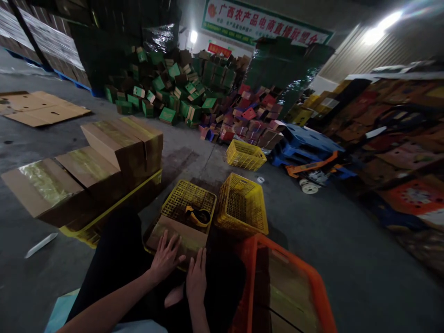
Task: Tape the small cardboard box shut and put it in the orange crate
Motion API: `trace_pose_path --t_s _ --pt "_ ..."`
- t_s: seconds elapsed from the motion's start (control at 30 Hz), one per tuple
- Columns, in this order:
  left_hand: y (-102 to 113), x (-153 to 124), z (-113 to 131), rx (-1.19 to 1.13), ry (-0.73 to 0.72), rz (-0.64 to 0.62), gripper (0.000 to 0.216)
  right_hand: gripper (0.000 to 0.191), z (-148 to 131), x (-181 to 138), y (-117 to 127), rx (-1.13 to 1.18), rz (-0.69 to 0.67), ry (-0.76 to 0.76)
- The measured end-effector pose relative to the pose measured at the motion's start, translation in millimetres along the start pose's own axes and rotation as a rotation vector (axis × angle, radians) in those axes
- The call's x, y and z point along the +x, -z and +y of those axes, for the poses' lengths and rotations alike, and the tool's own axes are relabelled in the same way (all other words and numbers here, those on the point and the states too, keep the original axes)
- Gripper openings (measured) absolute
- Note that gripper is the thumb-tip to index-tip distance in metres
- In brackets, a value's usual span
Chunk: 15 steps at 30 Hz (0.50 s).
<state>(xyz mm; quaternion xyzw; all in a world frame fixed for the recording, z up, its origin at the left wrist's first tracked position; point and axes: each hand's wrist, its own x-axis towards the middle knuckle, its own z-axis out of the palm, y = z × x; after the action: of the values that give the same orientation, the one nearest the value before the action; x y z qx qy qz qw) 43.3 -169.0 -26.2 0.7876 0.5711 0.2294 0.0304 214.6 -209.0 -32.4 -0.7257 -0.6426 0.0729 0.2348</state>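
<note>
Left hand (165, 259) rests spread-fingered on a taped carton (190, 235), lower centre. Right hand (196, 280) touches it, fingers slightly apart.

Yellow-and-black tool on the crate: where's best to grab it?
Probably the tool's yellow left part, coming from above: it lies on the crate with nothing over it, and that part looks slimmer than the round black part.

My left hand (166, 259) lies palm down, fingers parted, pointing far. My right hand (196, 280) sits nearer, fingers extended, close together. Left forearm (114, 299) slants from near left; right forearm (199, 318) runs straighter.
</note>
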Motion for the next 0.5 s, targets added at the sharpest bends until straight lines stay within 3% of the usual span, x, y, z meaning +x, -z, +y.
trace_pose_path --t_s 0.23,0.5 --pt "6 -1 -26 0.0 -0.126 -0.086 0.061 0.069 5 -4 -9 -0.027 0.026 0.034" --pt "-2 21 -13 0.053 -0.037 -0.148 0.063 0.066 8 -2 -7 -0.06 0.026 0.056"
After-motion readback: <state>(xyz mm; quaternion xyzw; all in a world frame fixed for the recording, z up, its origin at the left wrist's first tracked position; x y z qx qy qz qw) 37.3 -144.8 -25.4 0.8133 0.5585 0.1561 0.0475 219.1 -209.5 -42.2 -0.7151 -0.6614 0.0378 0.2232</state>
